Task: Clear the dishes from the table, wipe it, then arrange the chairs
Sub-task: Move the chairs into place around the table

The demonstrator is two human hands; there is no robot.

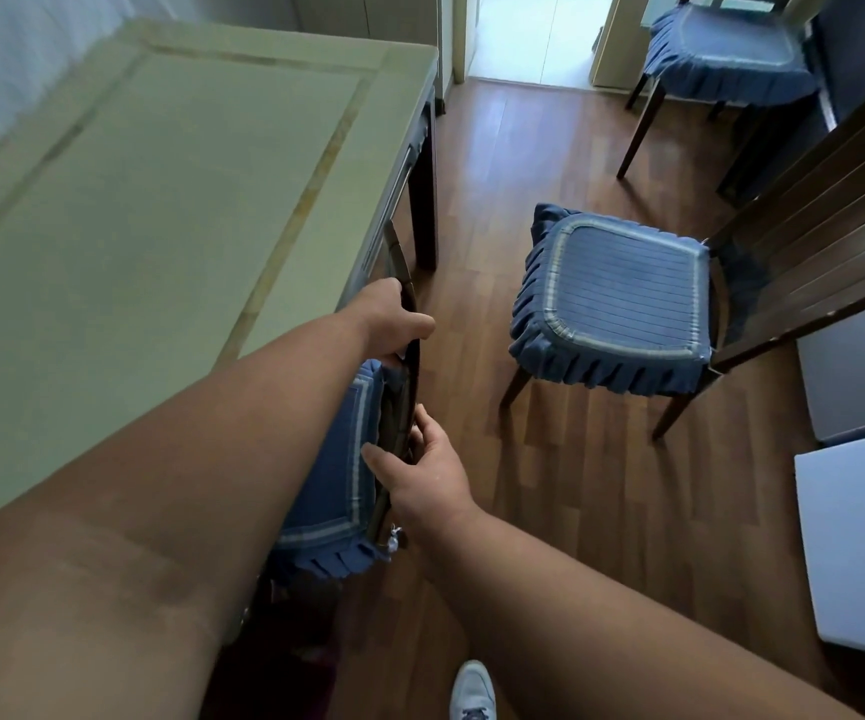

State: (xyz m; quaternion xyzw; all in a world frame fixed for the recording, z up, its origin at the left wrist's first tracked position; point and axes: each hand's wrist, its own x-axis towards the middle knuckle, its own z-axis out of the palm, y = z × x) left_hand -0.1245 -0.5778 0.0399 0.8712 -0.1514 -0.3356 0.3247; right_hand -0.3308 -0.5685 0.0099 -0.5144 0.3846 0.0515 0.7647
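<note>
The pale green table [134, 200] fills the left half of the head view, with no dishes on it. A dark wooden chair with a blue cushion [336, 470] sits mostly under the table's right side, seen from above. My left hand [394, 319] is shut on the top rail of that chair's back. My right hand [420, 470] grips the same backrest lower down, fingers curled round the wood. A second chair with a blue pleated cushion [622, 298] stands apart on the floor to the right. A third blue-cushioned chair [726, 49] stands at the far right by a doorway.
Wooden plank floor [549, 459] lies between the table and the loose chairs. A white box-like object [861, 543] and a grey cabinet [861, 371] stand at the right edge. My grey shoe [472, 691] shows at the bottom. A doorway [534, 33] opens at the far end.
</note>
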